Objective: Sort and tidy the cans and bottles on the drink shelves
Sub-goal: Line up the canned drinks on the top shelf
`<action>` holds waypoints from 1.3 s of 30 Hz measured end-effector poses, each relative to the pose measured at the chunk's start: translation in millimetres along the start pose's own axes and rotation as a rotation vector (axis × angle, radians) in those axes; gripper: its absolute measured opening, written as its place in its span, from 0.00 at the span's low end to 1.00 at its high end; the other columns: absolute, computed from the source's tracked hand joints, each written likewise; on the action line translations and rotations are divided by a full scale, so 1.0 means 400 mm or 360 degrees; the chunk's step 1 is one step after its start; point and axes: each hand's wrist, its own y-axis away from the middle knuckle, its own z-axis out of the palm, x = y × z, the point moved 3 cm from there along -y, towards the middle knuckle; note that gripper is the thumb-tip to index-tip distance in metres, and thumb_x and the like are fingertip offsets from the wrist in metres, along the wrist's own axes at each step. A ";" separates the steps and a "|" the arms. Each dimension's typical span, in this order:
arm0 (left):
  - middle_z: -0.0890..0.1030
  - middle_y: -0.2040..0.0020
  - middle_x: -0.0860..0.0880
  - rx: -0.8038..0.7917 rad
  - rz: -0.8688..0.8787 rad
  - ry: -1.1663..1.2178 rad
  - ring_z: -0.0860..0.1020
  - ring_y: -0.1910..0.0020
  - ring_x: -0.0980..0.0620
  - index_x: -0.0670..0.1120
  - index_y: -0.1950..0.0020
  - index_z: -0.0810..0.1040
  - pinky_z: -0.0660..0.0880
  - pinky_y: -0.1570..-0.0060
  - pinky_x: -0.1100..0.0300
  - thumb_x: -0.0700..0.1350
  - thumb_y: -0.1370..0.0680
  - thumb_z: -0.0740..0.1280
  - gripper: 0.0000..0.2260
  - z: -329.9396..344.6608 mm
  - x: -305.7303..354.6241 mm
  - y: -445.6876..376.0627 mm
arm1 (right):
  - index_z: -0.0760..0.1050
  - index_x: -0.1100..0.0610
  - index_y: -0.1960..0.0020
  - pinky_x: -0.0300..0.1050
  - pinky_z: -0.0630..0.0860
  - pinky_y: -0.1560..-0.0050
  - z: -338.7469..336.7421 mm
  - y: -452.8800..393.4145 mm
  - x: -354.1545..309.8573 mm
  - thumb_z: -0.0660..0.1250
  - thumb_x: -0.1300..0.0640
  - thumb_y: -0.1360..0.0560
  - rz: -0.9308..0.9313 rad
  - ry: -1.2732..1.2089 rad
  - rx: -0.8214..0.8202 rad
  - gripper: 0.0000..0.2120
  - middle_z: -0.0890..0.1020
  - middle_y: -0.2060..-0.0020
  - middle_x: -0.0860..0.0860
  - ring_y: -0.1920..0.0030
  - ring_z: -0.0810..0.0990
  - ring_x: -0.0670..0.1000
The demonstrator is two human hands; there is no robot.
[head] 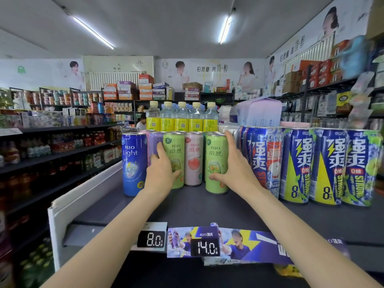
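Note:
Slim RIO cans stand on the dark top shelf [187,206]. My left hand [161,169] grips a green can [174,159], fingers reaching onto the purple can [154,144] beside it. My right hand [230,167] grips another green can [216,163], thumb low on its front and fingers up its right side. A pink can [193,159] stands between the two green ones. At the far left stands a blue RIO Light can [134,163].
Taller blue-and-yellow cans [324,167] crowd the shelf's right half, right beside my right hand. Yellow-labelled water bottles [180,118] stand behind the slim cans. Price tags [153,239] hang on the shelf's front edge. Stocked aisles run along the left and right.

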 end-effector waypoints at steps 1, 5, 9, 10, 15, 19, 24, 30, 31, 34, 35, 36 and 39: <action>0.64 0.33 0.36 -0.0036 -0.0024 -0.0060 0.70 0.37 0.37 0.40 0.25 0.39 0.68 0.41 0.49 0.49 0.26 0.70 0.45 0.003 0.001 0.003 | 0.35 0.41 0.26 0.55 0.69 0.39 0.001 0.002 -0.001 0.77 0.58 0.34 -0.0004 0.0004 0.0005 0.57 0.66 0.33 0.57 0.37 0.72 0.59; 0.61 0.30 0.33 -0.0163 -0.0114 -0.0115 0.69 0.35 0.35 0.39 0.25 0.37 0.68 0.39 0.48 0.51 0.26 0.69 0.46 0.014 0.000 0.013 | 0.33 0.43 0.26 0.55 0.69 0.38 0.004 0.013 -0.007 0.76 0.58 0.33 -0.0042 0.0025 0.0009 0.57 0.66 0.34 0.58 0.37 0.72 0.61; 0.64 0.33 0.35 -0.0184 -0.0083 -0.0046 0.70 0.37 0.37 0.39 0.26 0.42 0.67 0.40 0.48 0.49 0.26 0.70 0.43 0.003 0.004 0.028 | 0.32 0.44 0.25 0.54 0.68 0.38 0.003 0.019 -0.009 0.75 0.57 0.32 -0.0058 0.0034 0.0003 0.56 0.64 0.32 0.58 0.36 0.72 0.61; 0.65 0.33 0.37 -0.0202 -0.0065 0.0013 0.70 0.37 0.38 0.40 0.26 0.44 0.68 0.40 0.48 0.48 0.27 0.71 0.42 -0.001 0.002 0.031 | 0.32 0.44 0.25 0.53 0.68 0.38 0.003 0.019 -0.009 0.75 0.57 0.32 -0.0066 0.0034 0.0002 0.56 0.63 0.32 0.58 0.36 0.71 0.61; 0.73 0.36 0.46 -0.0439 0.0119 0.0377 0.72 0.38 0.47 0.46 0.29 0.55 0.69 0.39 0.56 0.45 0.32 0.76 0.40 -0.031 -0.008 0.044 | 0.32 0.44 0.25 0.54 0.69 0.38 0.006 0.013 -0.005 0.75 0.57 0.32 -0.0077 0.0034 0.0002 0.56 0.64 0.32 0.59 0.36 0.72 0.61; 0.73 0.35 0.48 -0.0524 0.0127 0.0482 0.72 0.37 0.50 0.46 0.27 0.54 0.67 0.41 0.62 0.43 0.31 0.75 0.39 -0.029 0.005 0.047 | 0.35 0.43 0.25 0.54 0.68 0.37 0.007 0.007 -0.001 0.76 0.58 0.33 -0.0063 -0.0016 0.0022 0.57 0.66 0.32 0.58 0.35 0.71 0.59; 0.74 0.35 0.47 -0.0521 0.0086 0.0544 0.73 0.38 0.50 0.45 0.28 0.56 0.67 0.40 0.61 0.43 0.30 0.74 0.37 0.001 0.017 0.034 | 0.36 0.43 0.25 0.48 0.63 0.32 0.011 0.002 0.006 0.76 0.62 0.33 -0.0071 -0.0167 -0.0025 0.57 0.62 0.27 0.53 0.29 0.65 0.53; 0.74 0.36 0.45 -0.0454 0.0059 0.0483 0.73 0.38 0.46 0.43 0.33 0.60 0.69 0.37 0.51 0.45 0.32 0.76 0.34 0.041 0.045 0.022 | 0.32 0.45 0.25 0.47 0.62 0.32 0.016 -0.003 0.011 0.74 0.62 0.32 -0.0063 -0.0181 -0.0061 0.57 0.62 0.27 0.53 0.29 0.64 0.52; 0.74 0.36 0.45 -0.0439 0.0055 0.0461 0.73 0.38 0.45 0.43 0.34 0.60 0.69 0.37 0.50 0.45 0.32 0.76 0.34 0.044 0.047 0.022 | 0.32 0.45 0.25 0.47 0.62 0.32 0.016 -0.004 0.012 0.74 0.62 0.31 -0.0064 -0.0178 -0.0068 0.57 0.62 0.27 0.53 0.29 0.64 0.52; 0.72 0.36 0.44 -0.0377 0.0066 0.0362 0.72 0.38 0.44 0.42 0.34 0.60 0.69 0.39 0.51 0.46 0.31 0.75 0.32 0.046 0.058 0.028 | 0.31 0.45 0.26 0.47 0.61 0.31 0.015 -0.007 0.013 0.73 0.63 0.31 -0.0065 -0.0173 -0.0093 0.56 0.61 0.27 0.53 0.29 0.63 0.53; 0.71 0.36 0.43 -0.0354 0.0074 0.0328 0.72 0.38 0.43 0.42 0.34 0.59 0.68 0.40 0.51 0.46 0.30 0.74 0.32 0.046 0.062 0.032 | 0.30 0.45 0.26 0.46 0.61 0.31 0.015 -0.007 0.013 0.73 0.63 0.31 -0.0066 -0.0166 -0.0099 0.56 0.60 0.26 0.53 0.28 0.63 0.53; 0.70 0.36 0.42 -0.0333 0.0084 0.0299 0.72 0.38 0.42 0.41 0.34 0.59 0.68 0.41 0.51 0.47 0.29 0.73 0.31 0.047 0.066 0.036 | 0.30 0.45 0.26 0.46 0.61 0.31 0.016 -0.007 0.013 0.73 0.63 0.30 -0.0063 -0.0158 -0.0104 0.56 0.60 0.26 0.53 0.29 0.63 0.53; 0.69 0.35 0.41 -0.0310 0.0103 0.0273 0.72 0.38 0.40 0.40 0.34 0.58 0.68 0.41 0.50 0.47 0.28 0.72 0.31 0.049 0.072 0.041 | 0.30 0.45 0.26 0.46 0.62 0.32 0.016 -0.005 0.012 0.73 0.63 0.30 -0.0055 -0.0166 -0.0095 0.56 0.61 0.27 0.54 0.29 0.64 0.53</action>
